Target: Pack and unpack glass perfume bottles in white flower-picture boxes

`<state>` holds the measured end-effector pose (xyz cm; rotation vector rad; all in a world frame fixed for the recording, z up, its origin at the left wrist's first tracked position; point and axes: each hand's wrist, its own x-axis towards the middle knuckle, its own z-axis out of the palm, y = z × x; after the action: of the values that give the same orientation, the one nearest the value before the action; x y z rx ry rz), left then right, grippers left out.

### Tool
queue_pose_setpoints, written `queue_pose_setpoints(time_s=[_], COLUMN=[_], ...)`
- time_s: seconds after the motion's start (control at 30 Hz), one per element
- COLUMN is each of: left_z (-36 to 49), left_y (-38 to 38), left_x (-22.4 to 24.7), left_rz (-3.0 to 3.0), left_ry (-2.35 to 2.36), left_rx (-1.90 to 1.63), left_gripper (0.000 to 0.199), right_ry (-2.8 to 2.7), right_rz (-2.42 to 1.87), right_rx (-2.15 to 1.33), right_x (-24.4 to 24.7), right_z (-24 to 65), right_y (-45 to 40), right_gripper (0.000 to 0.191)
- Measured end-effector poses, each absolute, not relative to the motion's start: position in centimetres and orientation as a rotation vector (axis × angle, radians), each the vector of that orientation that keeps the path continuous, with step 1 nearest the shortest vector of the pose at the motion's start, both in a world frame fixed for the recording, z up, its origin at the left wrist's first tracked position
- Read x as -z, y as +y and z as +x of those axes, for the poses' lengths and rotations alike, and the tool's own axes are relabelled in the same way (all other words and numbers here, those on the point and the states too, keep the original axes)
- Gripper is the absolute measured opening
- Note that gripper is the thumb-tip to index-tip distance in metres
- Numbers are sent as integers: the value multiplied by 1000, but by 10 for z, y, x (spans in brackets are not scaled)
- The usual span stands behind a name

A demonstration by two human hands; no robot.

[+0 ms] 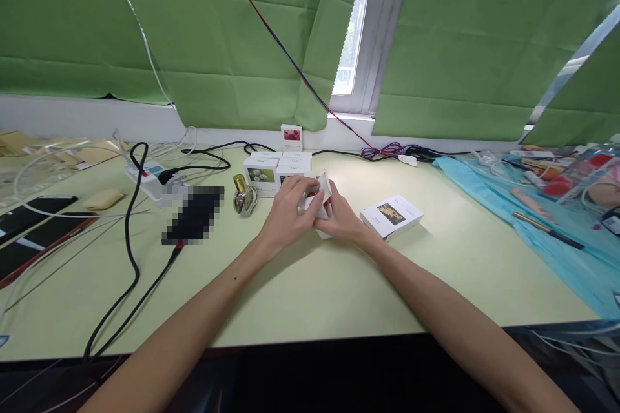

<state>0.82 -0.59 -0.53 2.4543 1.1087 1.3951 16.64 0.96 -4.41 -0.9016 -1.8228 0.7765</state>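
Sitting between both hands near the middle of the table (314, 300), a small white box (325, 189) is held with one flap up. Something reddish (312, 194) is glimpsed at its mouth, too small to be identified. The left hand (285, 208) is curled narrow around the near-left side, thumb and fingers brought to the opening, probably so the mouth can be worked. The right hand (343, 216) is closed on the other side, apparently so the box is steadied. A white edge (324, 234) is seen just under the hands; whether it belongs to the same box cannot be told. Just beside the right forearm, a flat white carton (392, 214) with a yellow flower picture is laid face up, likely set aside within reach. Behind the left hand, white boxes (262, 175) are grouped close together, perhaps to save space, and another box (291, 137) with a pinkish-red picture is stood upright behind them. Left of the group, a glass bottle (245, 199) with a gold cap is stood upright, apart from the hands. Further left, a power strip (145, 182) and black cables (130, 232) are spread. At far right, loose items are scattered over a blue sheet (489, 206), presumably laid as a cover. Green curtains (232, 39) are hung behind.
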Motion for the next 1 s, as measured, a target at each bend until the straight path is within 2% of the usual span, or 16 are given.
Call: queue_pose_setpoints(time_s=[0.5,0.87,1.0], left_z=[8,7,6], left_y=[-7,-6,-5], left_x=[6,8,9], left_rz=[2430,2289,2241], left_ry=[1166,1226,1172], left_rx=[-1411,-1336,-1313], left_gripper=[17,42,52], right_ry=[-1845,-1818,-1806], right_rz=[-937,-908,-931], right_rx=[-720,-779,-788], right_x=[46,45,45], right_z=[167,167,167], right_y=[10,8,8], right_gripper=[68,96,100])
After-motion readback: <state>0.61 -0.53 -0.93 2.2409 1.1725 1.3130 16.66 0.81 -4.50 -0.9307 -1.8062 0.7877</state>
